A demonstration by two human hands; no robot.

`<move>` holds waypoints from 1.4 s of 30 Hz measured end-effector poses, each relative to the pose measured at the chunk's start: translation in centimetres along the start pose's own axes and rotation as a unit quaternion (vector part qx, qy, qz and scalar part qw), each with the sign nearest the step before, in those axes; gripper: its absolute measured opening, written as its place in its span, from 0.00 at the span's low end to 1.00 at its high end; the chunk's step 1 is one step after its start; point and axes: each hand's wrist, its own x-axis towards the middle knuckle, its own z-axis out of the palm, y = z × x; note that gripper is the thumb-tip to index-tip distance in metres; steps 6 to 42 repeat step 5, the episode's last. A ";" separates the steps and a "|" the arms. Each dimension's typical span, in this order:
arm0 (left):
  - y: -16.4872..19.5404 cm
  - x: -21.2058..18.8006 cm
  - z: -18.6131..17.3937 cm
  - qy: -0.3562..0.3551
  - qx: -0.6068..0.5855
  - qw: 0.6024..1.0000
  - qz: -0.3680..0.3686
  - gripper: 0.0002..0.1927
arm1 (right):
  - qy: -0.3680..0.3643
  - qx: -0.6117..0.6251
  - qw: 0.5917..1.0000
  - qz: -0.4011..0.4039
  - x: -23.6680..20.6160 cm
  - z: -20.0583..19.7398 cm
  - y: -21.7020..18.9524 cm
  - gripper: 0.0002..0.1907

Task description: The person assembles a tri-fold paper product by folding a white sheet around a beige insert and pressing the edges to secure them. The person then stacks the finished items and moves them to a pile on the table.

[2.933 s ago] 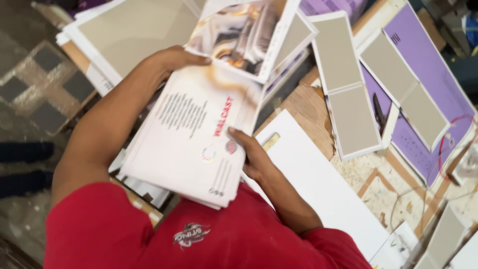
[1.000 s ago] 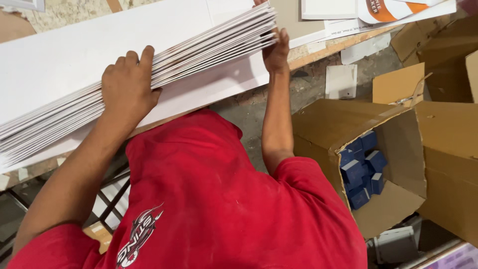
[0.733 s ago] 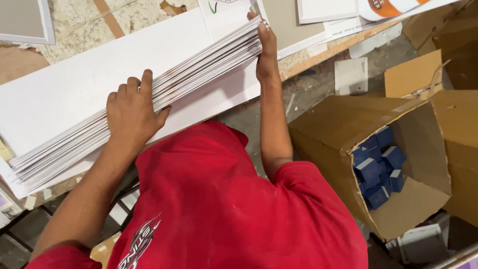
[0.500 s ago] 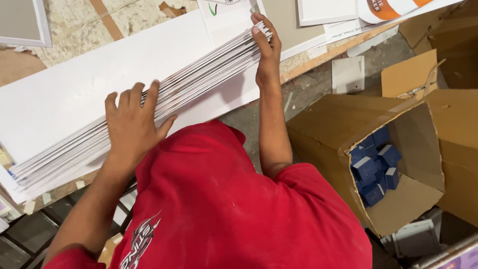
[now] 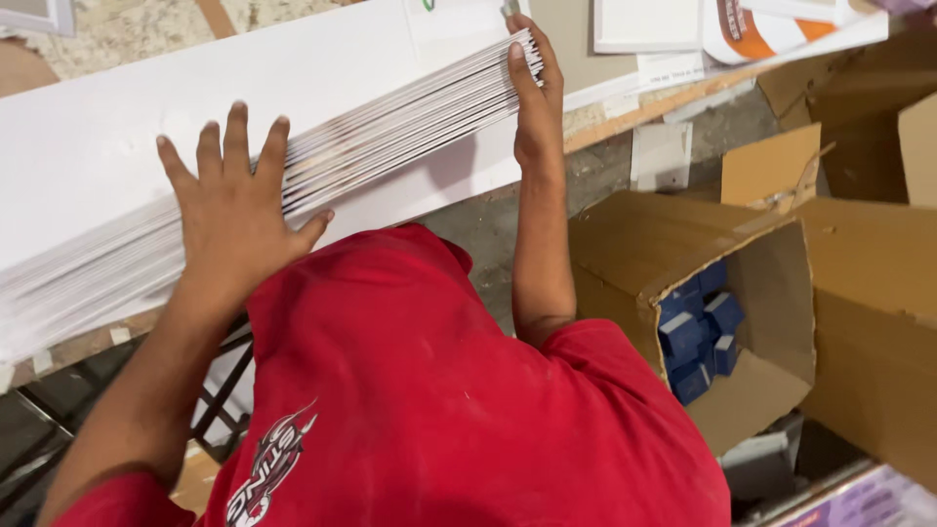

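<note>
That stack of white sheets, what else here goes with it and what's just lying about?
In hand:
stack of white sheets
left hand
right hand
white board

Lying about:
cardboard box
blue packs
orange-and-white print

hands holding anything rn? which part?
Stack of white sheets on edge on the white board. Left hand presses flat on its long edge; right hand braces its end. Neither grips it.

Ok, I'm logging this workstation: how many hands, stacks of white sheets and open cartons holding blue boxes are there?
Hands: 2, the left hand and the right hand
Stacks: 1, the stack of white sheets
Cartons: 1, the open carton holding blue boxes
Total: 4
</note>
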 end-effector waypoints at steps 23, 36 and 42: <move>-1.1 -0.4 -0.5 -0.111 -0.064 0.990 -0.061 0.49 | -0.103 0.139 0.984 -0.041 0.9 -0.2 1.0 0.35; -1.1 -0.4 -0.5 -0.111 -0.064 0.990 -0.061 0.49 | -0.103 0.139 0.984 -0.041 0.9 -0.2 1.0 0.35; -1.1 -0.4 -0.5 -0.111 -0.064 0.990 -0.061 0.49 | -0.103 0.139 0.984 -0.041 0.9 -0.2 1.0 0.35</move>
